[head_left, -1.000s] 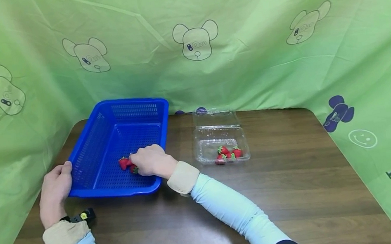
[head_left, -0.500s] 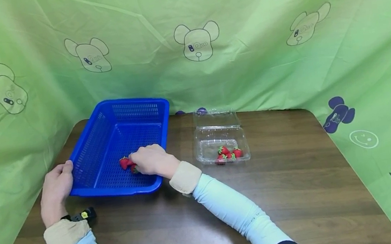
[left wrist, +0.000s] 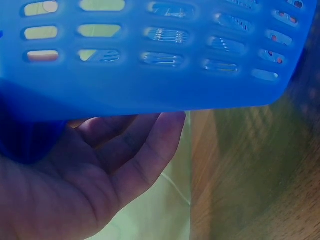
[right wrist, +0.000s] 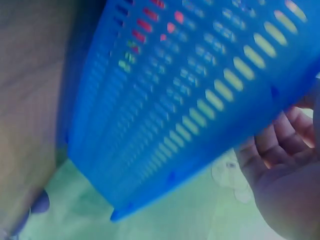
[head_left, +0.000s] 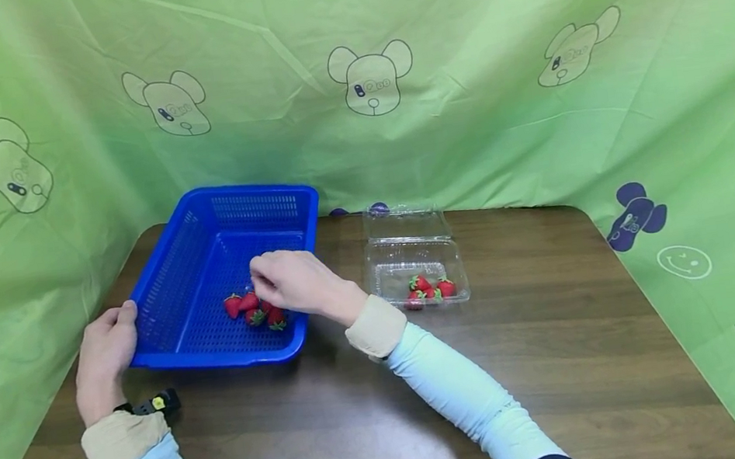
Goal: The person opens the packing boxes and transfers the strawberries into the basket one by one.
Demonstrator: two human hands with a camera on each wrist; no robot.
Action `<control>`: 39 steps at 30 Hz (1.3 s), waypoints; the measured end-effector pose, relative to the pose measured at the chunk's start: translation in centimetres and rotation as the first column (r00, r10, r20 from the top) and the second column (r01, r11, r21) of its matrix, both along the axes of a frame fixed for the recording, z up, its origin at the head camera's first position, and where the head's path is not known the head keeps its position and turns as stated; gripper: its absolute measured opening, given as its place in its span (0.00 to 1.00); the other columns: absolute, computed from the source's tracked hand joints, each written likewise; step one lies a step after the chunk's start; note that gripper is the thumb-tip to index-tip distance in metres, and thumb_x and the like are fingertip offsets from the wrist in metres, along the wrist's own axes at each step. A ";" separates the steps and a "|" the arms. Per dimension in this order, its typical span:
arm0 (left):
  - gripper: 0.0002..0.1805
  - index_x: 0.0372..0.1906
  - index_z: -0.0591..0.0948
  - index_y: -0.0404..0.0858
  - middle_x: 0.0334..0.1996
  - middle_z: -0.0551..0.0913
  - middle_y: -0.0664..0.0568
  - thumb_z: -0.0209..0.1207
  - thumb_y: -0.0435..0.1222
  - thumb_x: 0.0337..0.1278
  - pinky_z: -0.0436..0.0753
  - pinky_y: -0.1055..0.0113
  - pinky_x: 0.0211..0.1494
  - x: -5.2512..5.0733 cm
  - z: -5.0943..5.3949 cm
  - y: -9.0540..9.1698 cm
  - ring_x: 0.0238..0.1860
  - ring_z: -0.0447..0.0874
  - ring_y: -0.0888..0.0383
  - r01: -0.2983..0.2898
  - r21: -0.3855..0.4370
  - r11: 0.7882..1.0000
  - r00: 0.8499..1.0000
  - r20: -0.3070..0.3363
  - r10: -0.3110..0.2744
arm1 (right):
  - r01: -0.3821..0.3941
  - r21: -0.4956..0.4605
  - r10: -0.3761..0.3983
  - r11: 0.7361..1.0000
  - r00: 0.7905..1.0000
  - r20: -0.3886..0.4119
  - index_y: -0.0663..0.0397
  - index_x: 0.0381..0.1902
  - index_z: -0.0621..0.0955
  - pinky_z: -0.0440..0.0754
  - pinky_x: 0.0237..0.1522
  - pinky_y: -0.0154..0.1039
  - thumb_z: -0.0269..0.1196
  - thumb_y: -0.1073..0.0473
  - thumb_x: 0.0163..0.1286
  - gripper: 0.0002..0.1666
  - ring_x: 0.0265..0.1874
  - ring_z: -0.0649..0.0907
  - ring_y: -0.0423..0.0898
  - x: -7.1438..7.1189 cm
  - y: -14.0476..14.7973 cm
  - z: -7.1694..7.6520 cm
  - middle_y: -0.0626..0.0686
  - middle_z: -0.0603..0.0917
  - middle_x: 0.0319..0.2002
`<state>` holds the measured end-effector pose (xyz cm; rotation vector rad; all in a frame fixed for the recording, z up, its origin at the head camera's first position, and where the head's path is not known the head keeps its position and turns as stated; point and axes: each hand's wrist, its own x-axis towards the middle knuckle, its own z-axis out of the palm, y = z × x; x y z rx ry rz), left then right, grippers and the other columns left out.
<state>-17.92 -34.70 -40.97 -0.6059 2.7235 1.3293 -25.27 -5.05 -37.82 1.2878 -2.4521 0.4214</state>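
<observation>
Left hand (head_left: 105, 346): we grip the basket's (head_left: 223, 357) left side, thumb on rim, fingers bent.
Right hand (head_left: 301, 284): over basket's right side, fingers curled; we can't tell if they hold anything.
Berries (head_left: 254, 317): clustered in basket, near end.
Box (head_left: 390, 277): right of basket, lid up, more berries (head_left: 446, 287) inside.

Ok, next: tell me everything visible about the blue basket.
The blue basket looks plastic: rectangular, rounded corners, a rim, slotted walls and a perforated base. It is open side up at the wooden table's left; whether it lies flat I cannot tell. The left hand grips its left rim. Several strawberries lie inside, at its near end. The right hand is over its right side, contact unclear.
</observation>
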 end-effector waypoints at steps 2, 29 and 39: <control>0.41 0.66 0.66 0.32 0.58 0.68 0.30 0.28 0.60 0.69 0.66 0.45 0.53 0.0 0.0 0.0 0.54 0.66 0.37 0.004 -0.004 1.000 1.000 -0.003 -0.004 | 0.005 -0.040 -0.006 0.999 1.000 -0.015 0.46 0.26 0.74 0.74 0.27 0.32 0.54 0.59 0.65 0.07 0.24 0.73 0.37 -0.2 0.9 0.5 0.41 0.75 0.23; 0.42 0.67 0.65 0.32 0.59 0.67 0.29 0.28 0.61 0.68 0.66 0.43 0.53 0.3 -0.2 0.0 0.54 0.66 0.35 0.000 0.009 1.000 1.000 0.014 0.000 | 0.281 0.098 -0.277 0.955 0.959 -0.057 0.51 0.23 0.71 0.73 0.20 0.41 0.55 0.61 0.65 0.10 0.18 0.70 0.44 -3.4 14.7 1.3 0.47 0.71 0.18; 0.41 0.66 0.66 0.30 0.58 0.68 0.29 0.28 0.59 0.69 0.66 0.45 0.52 0.3 -0.3 0.0 0.54 0.66 0.36 0.002 -0.012 1.000 1.000 -0.002 -0.002 | 0.307 0.414 -0.391 0.857 0.910 0.134 0.51 0.31 0.76 0.79 0.26 0.49 0.57 0.62 0.63 0.02 0.25 0.81 0.50 -2.4 18.7 -1.1 0.51 0.80 0.25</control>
